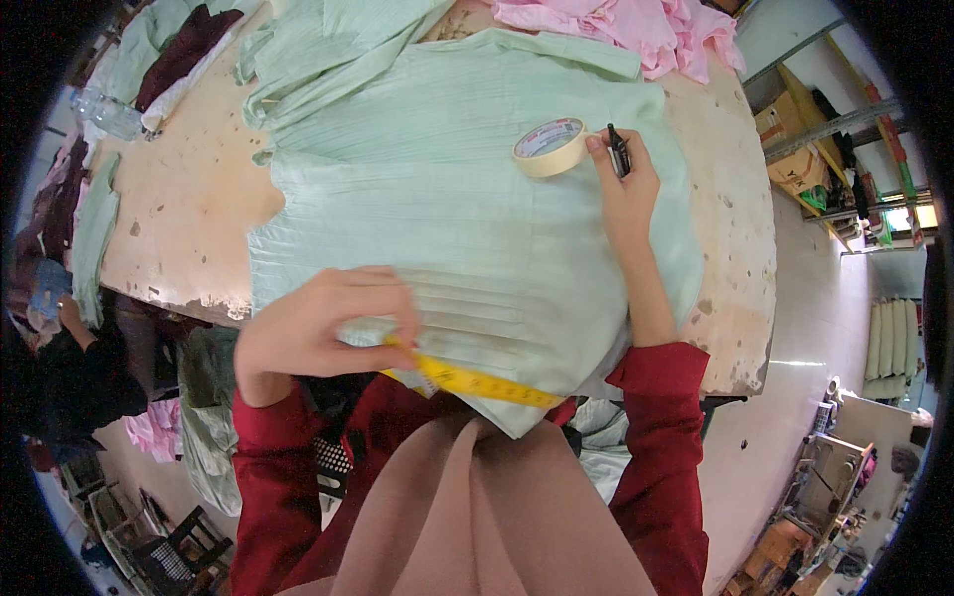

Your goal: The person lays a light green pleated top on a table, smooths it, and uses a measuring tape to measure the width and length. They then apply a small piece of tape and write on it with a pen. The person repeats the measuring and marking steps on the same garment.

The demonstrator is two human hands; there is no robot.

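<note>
A pale green pleated garment (462,216) lies spread over the table in front of me. My left hand (335,320), somewhat blurred, pinches a yellow measuring tape (484,384) between thumb and fingers at the garment's near edge. The tape runs from there to the right across the fabric's lower corner. In my right hand (626,179) are a roll of cream masking tape (551,149), gripped at its rim, and a black pen or marker (618,151). That hand is over the right part of the garment.
Pink fabric (626,30) lies at the table's far edge. More green garments, a dark cloth (186,56) and a clear plastic bottle (108,113) are at the far left. The worn wooden tabletop (734,246) ends at the right. Another person (82,365) is at the left.
</note>
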